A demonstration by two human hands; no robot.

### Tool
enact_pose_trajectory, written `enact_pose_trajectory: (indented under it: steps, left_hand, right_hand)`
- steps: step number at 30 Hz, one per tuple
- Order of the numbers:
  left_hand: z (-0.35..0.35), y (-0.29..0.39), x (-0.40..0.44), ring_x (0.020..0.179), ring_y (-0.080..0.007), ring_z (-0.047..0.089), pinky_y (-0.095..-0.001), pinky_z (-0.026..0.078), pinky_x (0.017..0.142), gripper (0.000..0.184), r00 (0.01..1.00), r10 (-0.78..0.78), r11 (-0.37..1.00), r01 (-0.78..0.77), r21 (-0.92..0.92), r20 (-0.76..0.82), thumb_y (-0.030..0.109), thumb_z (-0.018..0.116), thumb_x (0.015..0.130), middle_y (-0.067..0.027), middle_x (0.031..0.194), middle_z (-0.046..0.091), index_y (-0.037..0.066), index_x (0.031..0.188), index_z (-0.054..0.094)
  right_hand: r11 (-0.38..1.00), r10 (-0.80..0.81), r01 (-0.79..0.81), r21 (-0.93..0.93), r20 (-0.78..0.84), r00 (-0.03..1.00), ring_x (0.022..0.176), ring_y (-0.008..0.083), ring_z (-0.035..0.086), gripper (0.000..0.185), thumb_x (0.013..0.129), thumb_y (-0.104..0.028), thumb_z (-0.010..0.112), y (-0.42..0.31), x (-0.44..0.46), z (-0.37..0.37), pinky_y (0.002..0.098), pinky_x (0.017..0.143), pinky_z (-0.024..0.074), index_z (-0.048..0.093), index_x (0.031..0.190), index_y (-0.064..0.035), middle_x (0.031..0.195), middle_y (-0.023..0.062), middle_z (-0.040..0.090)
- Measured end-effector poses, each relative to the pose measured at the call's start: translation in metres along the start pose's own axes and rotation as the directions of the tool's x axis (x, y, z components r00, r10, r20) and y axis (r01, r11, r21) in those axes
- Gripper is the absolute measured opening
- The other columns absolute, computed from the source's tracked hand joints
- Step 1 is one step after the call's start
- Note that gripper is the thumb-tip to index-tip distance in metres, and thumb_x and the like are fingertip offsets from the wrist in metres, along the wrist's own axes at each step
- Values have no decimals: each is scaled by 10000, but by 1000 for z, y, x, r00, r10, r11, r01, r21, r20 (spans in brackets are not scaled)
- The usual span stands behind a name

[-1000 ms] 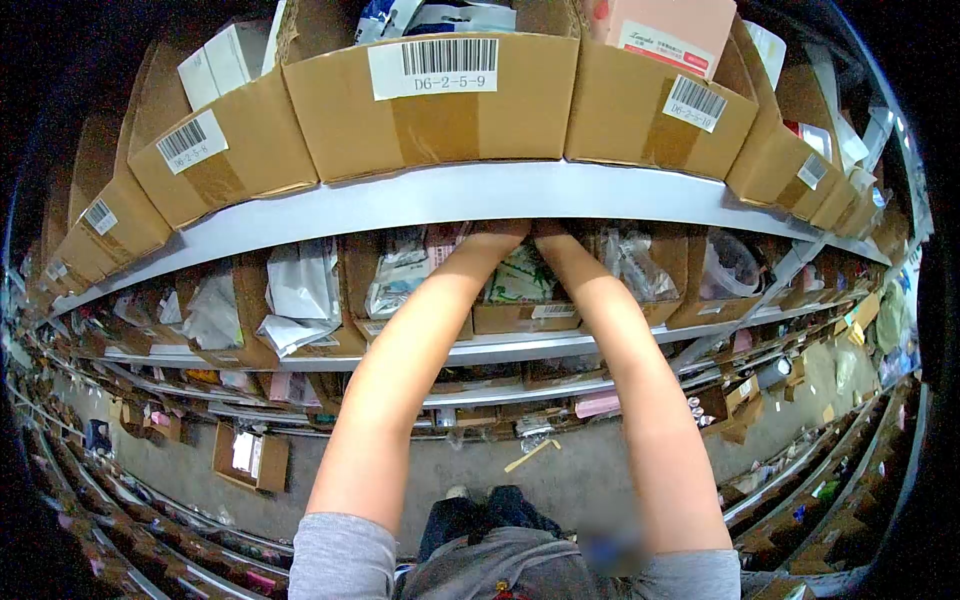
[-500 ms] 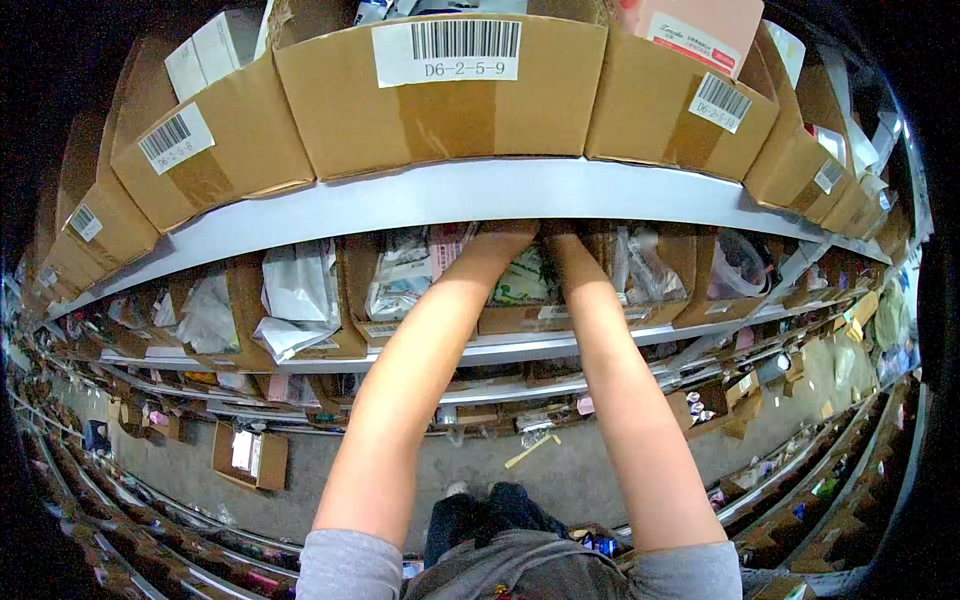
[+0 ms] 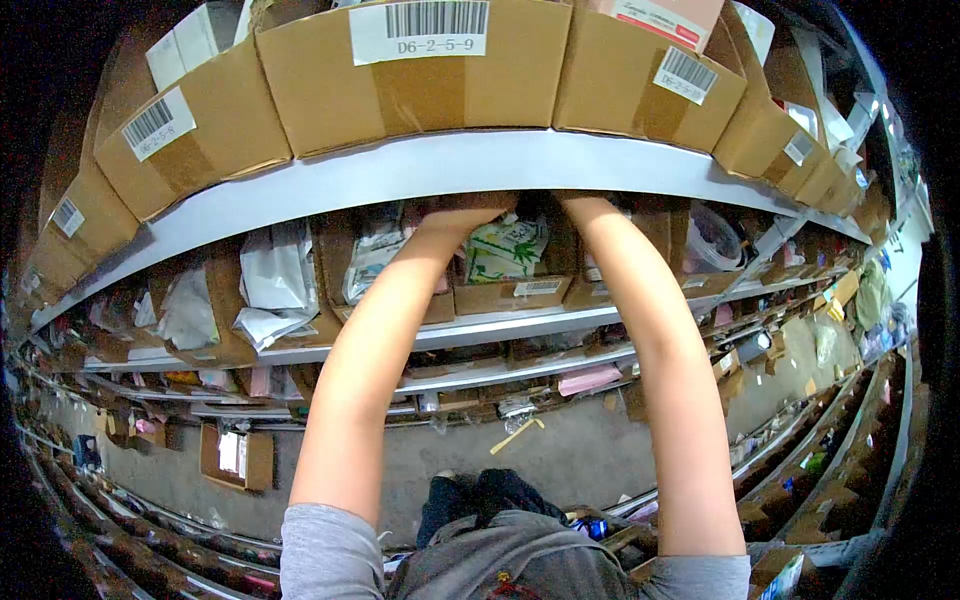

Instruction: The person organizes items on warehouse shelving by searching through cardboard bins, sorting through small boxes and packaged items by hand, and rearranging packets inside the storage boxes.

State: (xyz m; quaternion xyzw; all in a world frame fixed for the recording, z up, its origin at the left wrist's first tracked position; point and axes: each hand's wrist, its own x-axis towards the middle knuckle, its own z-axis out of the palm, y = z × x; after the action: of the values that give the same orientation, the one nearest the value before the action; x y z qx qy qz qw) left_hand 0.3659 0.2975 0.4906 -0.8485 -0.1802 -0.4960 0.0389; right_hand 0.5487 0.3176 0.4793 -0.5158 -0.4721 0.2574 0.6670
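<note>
Both forearms reach forward into the shelf level below the large labelled boxes. My left hand is at the upper edge of a cardboard bin that holds green and white packets; its fingers are lost in shadow under the shelf edge. On the right side of the same bin, my right hand goes in under the white shelf beam, and its fingers are hidden. Whether either hand holds anything cannot be seen.
Above the beam stand cardboard boxes with barcode labels, the middle one marked D6-2-5-9. Bins with white plastic bags lie to the left, and one with a clear round container to the right. An open carton sits on the floor.
The view has shifted, with shelves and boxes now higher in it. My forearms have spread apart, and more of the green and white packets shows between them.
</note>
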Motion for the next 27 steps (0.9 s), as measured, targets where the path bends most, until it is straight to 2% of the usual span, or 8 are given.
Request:
enact_pose_trajectory:
  steps: [1,2,4,5,6,10,15,27]
  left_hand:
    - [12,-12,-3,812,-294,506,-375,390,735,256,999,-28,998,29,-54,23,216,463,699,-137,843,552,67,888,549]
    - [8,-22,-5,838,-295,496,-378,381,750,258,938,339,702,-299,646,66,218,463,705,-142,870,545,65,896,546]
    - [5,-20,-9,865,-297,486,-380,371,765,261,771,535,-71,-367,928,346,219,463,711,-146,896,537,63,904,543]
    - [-14,7,-2,881,-296,480,-380,365,774,261,935,350,656,-290,697,60,223,456,720,-150,910,532,61,906,542]
    - [-25,23,2,897,-296,474,-380,358,784,262,1000,-16,996,17,83,-17,226,449,729,-154,924,527,58,908,541]
    - [-15,17,6,904,-296,474,-387,357,788,270,990,-136,991,136,12,-32,238,433,751,-150,940,524,61,929,533]
    - [-13,4,0,910,-289,470,-371,357,792,289,993,26,983,-4,186,-113,260,434,747,-151,943,521,70,942,531]
    - [-15,6,18,926,-286,459,-367,348,802,302,954,-265,964,258,69,140,265,430,747,-151,964,507,70,958,519]
  right_hand:
    - [1000,-4,4,2,-1,1000,1000,242,387,412,739,-239,426,-2,0,-1,335,841,303,403,1098,-37,1135,135,398]
    - [1000,-8,8,2,-6,1000,999,242,387,411,739,-238,426,-3,1,-2,335,840,303,404,1097,-37,1134,135,399]
    - [1000,-5,5,6,-10,1000,997,241,389,410,739,-238,425,-3,-1,-3,335,839,304,406,1095,-37,1133,135,401]
    - [1000,-6,6,7,-10,1000,996,241,390,409,739,-238,424,-3,-1,-2,335,838,304,406,1095,-37,1132,134,402]
    - [1000,-2,2,9,-8,1000,995,241,391,408,739,-238,424,-3,-2,-2,335,837,305,407,1094,-37,1131,134,402]
    - [1000,6,-6,5,-4,1000,990,240,395,405,740,-237,422,-2,-4,0,335,835,307,410,1091,-37,1128,133,406]
    - [1000,13,-13,2,-7,1000,985,238,399,401,740,-236,420,-4,-5,3,335,831,309,414,1088,-37,1125,132,410]
    - [999,43,-43,5,-13,999,972,234,410,391,742,-234,415,-3,-12,11,335,823,315,423,1080,-37,1116,129,420]
